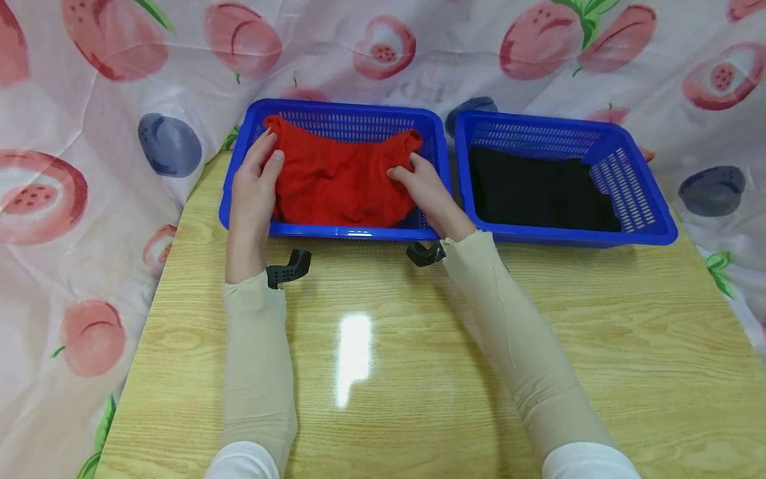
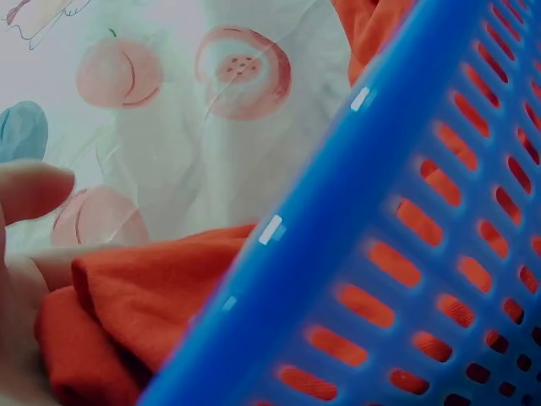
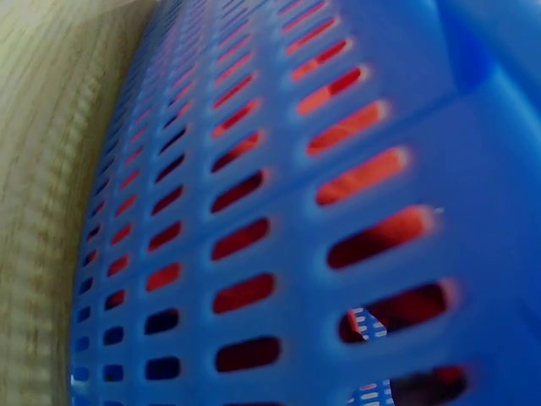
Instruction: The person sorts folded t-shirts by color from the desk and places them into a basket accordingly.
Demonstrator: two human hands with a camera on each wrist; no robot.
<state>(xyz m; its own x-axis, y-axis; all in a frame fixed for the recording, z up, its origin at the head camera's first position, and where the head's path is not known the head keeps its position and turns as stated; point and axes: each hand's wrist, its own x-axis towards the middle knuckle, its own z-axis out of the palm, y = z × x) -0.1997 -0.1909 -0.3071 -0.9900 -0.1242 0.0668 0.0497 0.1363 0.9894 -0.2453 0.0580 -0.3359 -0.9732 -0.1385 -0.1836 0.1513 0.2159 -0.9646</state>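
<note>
A red cloth [image 1: 341, 179] lies in the left blue basket [image 1: 353, 232], its two upper corners standing higher than its sagging middle. My left hand [image 1: 254, 183] is at the cloth's left end. In the left wrist view, the fingers reach behind a fold of the red cloth [image 2: 152, 296], while the thumb [image 2: 34, 190] stays apart from it. At the right end, my right hand [image 1: 427, 189] pinches the cloth between thumb and fingers. The right wrist view shows only the slotted basket wall [image 3: 287, 186] with red behind it; the hand is out of that frame.
A second blue basket [image 1: 574, 236] stands close on the right, holding a folded black cloth [image 1: 538, 189]. Both baskets sit at the back of a wooden table [image 1: 419, 372], against a fruit-print curtain [image 1: 323, 40]. Black wrist mounts [image 1: 290, 267] stick out near the front rim.
</note>
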